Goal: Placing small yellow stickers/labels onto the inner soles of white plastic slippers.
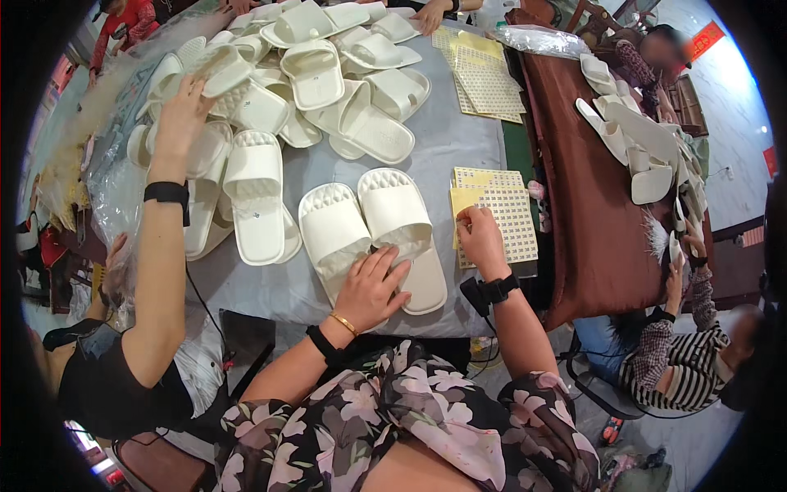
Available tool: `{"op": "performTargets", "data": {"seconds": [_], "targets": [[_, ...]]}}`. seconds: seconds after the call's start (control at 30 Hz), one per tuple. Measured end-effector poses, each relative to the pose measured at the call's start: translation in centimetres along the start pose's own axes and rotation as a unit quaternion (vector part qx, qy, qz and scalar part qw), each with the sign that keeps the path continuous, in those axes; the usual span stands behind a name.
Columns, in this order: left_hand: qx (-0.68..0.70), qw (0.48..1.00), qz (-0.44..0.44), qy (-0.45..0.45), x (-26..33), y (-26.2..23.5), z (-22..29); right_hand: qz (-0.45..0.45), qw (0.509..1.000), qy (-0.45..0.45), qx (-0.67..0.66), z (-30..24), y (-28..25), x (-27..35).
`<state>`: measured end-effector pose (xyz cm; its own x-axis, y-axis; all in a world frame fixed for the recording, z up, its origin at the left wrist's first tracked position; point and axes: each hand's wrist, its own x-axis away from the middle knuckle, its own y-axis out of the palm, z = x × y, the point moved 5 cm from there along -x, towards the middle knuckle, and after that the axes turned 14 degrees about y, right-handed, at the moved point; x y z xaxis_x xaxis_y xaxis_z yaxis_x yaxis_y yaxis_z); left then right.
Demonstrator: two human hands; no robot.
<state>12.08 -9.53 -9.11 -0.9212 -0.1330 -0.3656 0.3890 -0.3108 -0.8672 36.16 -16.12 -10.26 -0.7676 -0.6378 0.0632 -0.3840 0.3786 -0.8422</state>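
Two white slippers (336, 220), side by side on the grey-covered tabletop (471, 152) directly before the wearer, toes pointing away and heels near. I read the placing as deliberate: footbeds face the wearer, open to reach.

One left hand (373, 287), fingers loosely spread, lying over the inner edges of the pair, fingertips by the strap opening of the right-hand slipper. It seems to steady the slippers; from my remote feed I cannot confirm any firm grip.

One right hand (482, 239), fingers curled, thumb and forefinger brought close together at the edge of the near label sheets (512, 217). Whether a label sits between them, I cannot tell. The sheets lie just right of the pair, probably so that both are within short reach.

One further stack of label sheets (492, 78), farther off, overlapping. Writing: rows of small repeated dark marks on yellow backing, not transcribed. Brand: none that I can make out.

One heap of slippers (316, 78), far left and centre, loosely piled; a few footbeds bear small dark marks, too tiny for me to read. One co-worker's hand (188, 102) reaches into it.

Several more slippers (648, 139), right, on a brown cloth (582, 205).
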Motion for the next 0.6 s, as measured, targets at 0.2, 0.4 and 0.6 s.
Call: {"op": "performTargets", "data": {"seconds": [0.2,0.4,0.6], "targets": [[-0.003,1.000,0.011,0.001,0.29,-0.08,-0.05,0.021,1.000,-0.005,-0.003,0.06,0.29,0.01],[0.006,1.000,0.002,-0.011,-0.12,-0.13,0.10,0.010,1.000,-0.022,-0.007,0.39,0.16,0.13],[0.005,1.000,0.006,-0.009,-0.02,-0.05,-0.02,0.020,0.999,-0.007,-0.035,0.42,0.11,0.21]]}}
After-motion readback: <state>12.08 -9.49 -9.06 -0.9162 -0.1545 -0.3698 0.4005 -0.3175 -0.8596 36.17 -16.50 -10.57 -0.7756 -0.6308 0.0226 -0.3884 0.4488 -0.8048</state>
